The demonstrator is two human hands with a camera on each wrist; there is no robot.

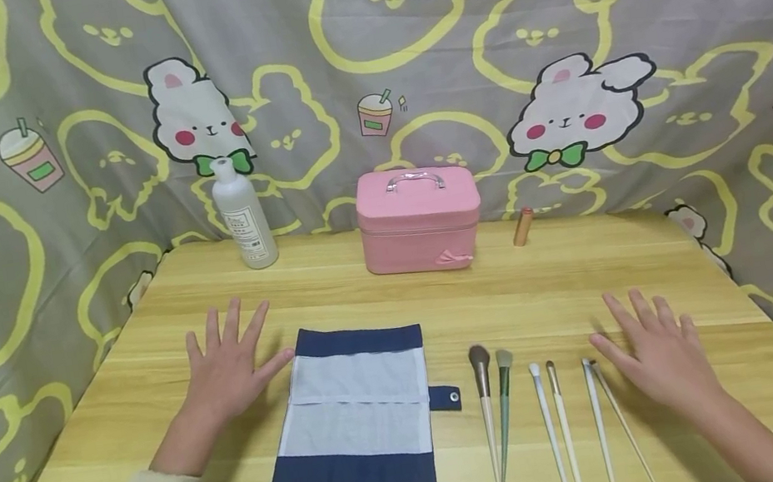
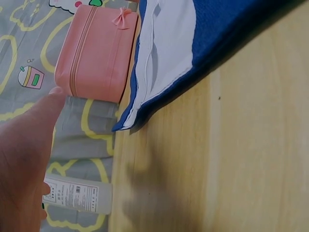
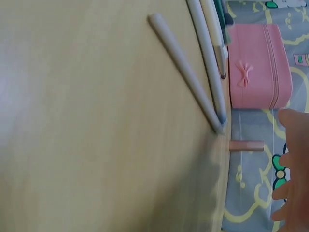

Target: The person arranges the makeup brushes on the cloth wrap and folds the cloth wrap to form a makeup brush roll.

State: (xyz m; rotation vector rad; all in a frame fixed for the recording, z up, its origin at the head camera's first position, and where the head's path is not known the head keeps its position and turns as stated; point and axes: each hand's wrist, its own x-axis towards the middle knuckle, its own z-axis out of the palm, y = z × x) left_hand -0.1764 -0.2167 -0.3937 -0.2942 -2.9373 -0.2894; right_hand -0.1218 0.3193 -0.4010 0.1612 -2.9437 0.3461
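My left hand, fingers spread, is palm down at the left of a navy and white fabric brush roll. Its thumb reaches to the roll's upper left edge, and nothing is held. The roll lies unfolded, with a snap strap sticking out to the right. Spread in the same way, my right hand is empty beside the makeup brushes. These lie in pairs: a large dark-haired brush with a green brush, two slim pale brushes, and two thin ones nearest my right thumb.
A pink vanity case with a handle and bow stands at the back of the wooden table. Left of it is a white bottle; to its right stands a small orange-brown tube. A patterned curtain hangs behind.
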